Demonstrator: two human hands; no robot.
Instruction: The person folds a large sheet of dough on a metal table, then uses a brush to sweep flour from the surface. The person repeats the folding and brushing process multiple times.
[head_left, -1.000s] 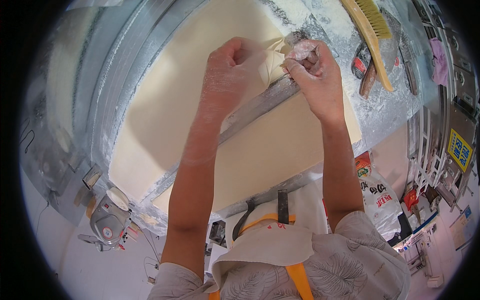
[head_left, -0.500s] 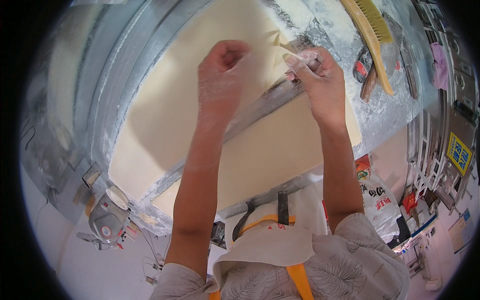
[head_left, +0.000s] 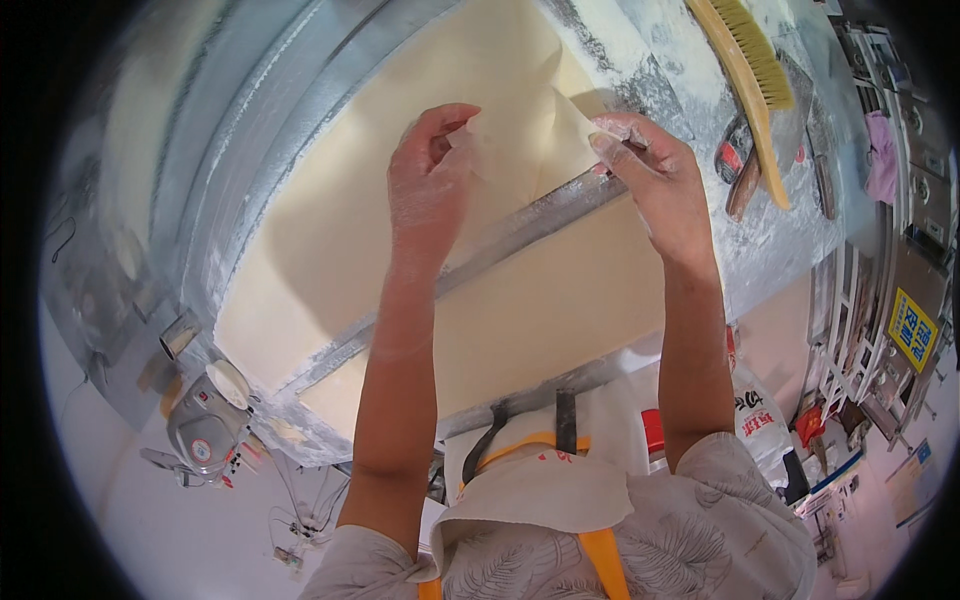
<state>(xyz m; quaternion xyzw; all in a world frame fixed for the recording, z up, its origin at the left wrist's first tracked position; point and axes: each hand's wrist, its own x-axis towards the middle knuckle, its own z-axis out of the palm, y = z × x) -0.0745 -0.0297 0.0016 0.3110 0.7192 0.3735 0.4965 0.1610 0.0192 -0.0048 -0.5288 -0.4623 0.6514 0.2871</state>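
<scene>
A wide, thin sheet of pale dough (head_left: 330, 210) lies on a floured metal worktop. My right hand (head_left: 655, 175) pinches a raised corner of it between thumb and fingers, and a pale flap stretches leftward from there. On the other side of the flap is my left hand (head_left: 430, 170), dusted with flour, its fingers curled closed at the lifted dough; the exact grip is partly hidden. Between this sheet and a second strip of dough (head_left: 530, 300) nearer to me runs a floured gap (head_left: 545, 210) showing the grey metal.
Right of the dough lie a wooden-handled bench brush (head_left: 740, 75), a dark-handled tool (head_left: 742, 185) and scattered flour (head_left: 680, 45). A kitchen scale (head_left: 205, 430) stands at the lower left. A white printed sack (head_left: 760, 420) sits below the worktop's right side.
My right hand has moved right and slightly toward me, drawing the bunched dough corner into a smoother flap. My left hand has shifted slightly left and nearer.
</scene>
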